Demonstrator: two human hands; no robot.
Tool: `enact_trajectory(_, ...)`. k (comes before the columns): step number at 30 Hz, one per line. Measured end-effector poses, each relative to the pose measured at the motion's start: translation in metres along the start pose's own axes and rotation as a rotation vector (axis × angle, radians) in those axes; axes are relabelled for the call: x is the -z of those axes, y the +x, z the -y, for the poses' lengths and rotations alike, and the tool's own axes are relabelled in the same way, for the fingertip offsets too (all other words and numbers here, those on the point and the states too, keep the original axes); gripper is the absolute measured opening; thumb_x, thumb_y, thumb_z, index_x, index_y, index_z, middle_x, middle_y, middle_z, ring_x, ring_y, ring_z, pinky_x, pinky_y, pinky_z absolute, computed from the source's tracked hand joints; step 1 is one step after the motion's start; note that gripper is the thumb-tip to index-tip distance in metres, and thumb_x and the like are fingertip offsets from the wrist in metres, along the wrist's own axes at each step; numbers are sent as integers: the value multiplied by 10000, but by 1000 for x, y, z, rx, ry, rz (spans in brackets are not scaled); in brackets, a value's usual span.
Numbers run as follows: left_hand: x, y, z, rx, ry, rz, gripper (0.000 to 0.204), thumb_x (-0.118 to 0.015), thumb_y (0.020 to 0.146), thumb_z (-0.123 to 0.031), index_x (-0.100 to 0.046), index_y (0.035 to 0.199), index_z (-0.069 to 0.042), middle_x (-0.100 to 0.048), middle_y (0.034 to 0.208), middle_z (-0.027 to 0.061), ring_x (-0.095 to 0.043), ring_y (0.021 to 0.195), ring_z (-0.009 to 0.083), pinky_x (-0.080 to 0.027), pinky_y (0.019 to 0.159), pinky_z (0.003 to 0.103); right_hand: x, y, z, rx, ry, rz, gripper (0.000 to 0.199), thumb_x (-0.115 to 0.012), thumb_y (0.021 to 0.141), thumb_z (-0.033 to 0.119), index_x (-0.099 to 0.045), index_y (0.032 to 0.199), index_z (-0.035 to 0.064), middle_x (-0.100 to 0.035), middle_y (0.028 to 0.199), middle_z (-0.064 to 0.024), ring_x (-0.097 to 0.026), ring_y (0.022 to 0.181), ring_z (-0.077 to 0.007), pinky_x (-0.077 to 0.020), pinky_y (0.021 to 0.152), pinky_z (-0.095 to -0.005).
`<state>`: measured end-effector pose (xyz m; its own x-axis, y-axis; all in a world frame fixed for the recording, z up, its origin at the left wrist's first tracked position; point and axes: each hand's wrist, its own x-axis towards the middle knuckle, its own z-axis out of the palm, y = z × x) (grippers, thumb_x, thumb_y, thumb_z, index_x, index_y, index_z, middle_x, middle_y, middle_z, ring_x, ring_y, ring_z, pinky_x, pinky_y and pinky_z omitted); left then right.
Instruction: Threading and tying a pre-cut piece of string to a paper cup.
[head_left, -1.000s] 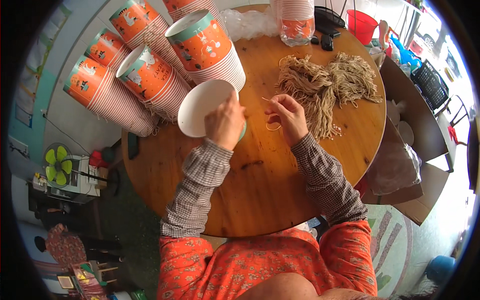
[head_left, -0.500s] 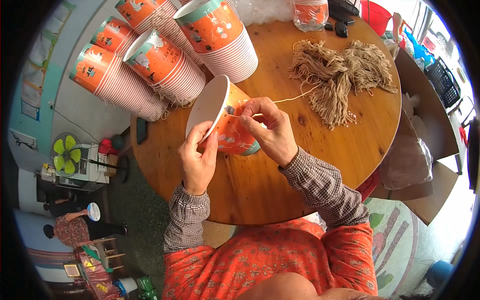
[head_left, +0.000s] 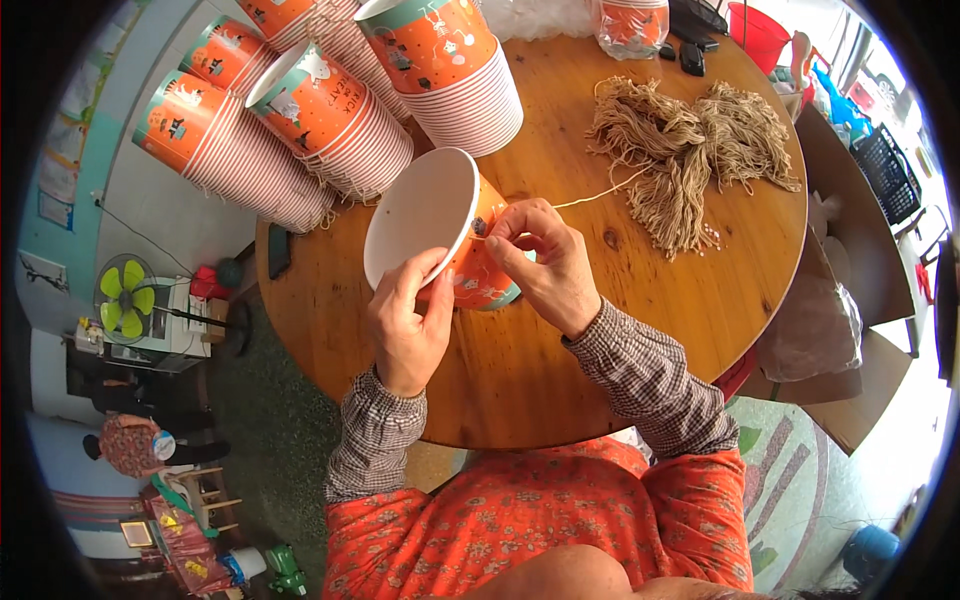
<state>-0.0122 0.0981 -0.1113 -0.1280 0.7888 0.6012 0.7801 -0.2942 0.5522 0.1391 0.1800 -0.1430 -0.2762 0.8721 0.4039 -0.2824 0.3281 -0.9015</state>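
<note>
An orange paper bucket with a white inside (head_left: 420, 215) is tilted over the table, its mouth turned to the left. My left hand (head_left: 410, 325) pinches its rim, thumb outside and fingers at the edge. Against the bucket's printed side, my right hand (head_left: 545, 262) pinches the end of a thin tan cord (head_left: 600, 193) between thumb and forefinger. The cord runs away to the right toward a bundle of tan cords (head_left: 690, 150) on the table. Whether the cord's end passes through the bucket wall is hidden by my fingers.
Tall nested stacks of matching buckets (head_left: 465, 105) stand at the back left of the round wooden table (head_left: 560, 400). A bagged stack (head_left: 630, 25) and dark small objects (head_left: 691, 58) lie at the back. Cardboard boxes (head_left: 850, 400) stand right; another person (head_left: 130, 445) is far left.
The bucket has turned slightly, so more of its white inside shows. My left hand has shifted a little right along with it. The person at far left has moved.
</note>
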Motion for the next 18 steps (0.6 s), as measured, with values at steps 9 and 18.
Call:
enact_trajectory(9, 3, 32, -7, -13, 43, 376, 263, -553, 910, -103, -570, 1165, -38, -645, 816, 192, -634, 742, 341, -488, 670, 411, 6, -6, -11, -89, -205, 34, 132, -662, 824, 80, -606, 905, -7, -605, 850, -108, -629, 742, -196, -524, 656, -293)
enact_trajectory(18, -2, 56, 22, 54, -30, 589, 142, -589, 848, -67, -633, 961, 6, -661, 788, 178, -654, 706, 313, -516, 653, 369, -2, -7, -17, -146, -183, 87, 162, -672, 833, 86, -605, 943, -12, -641, 871, -113, -648, 782, -193, -532, 661, -292)
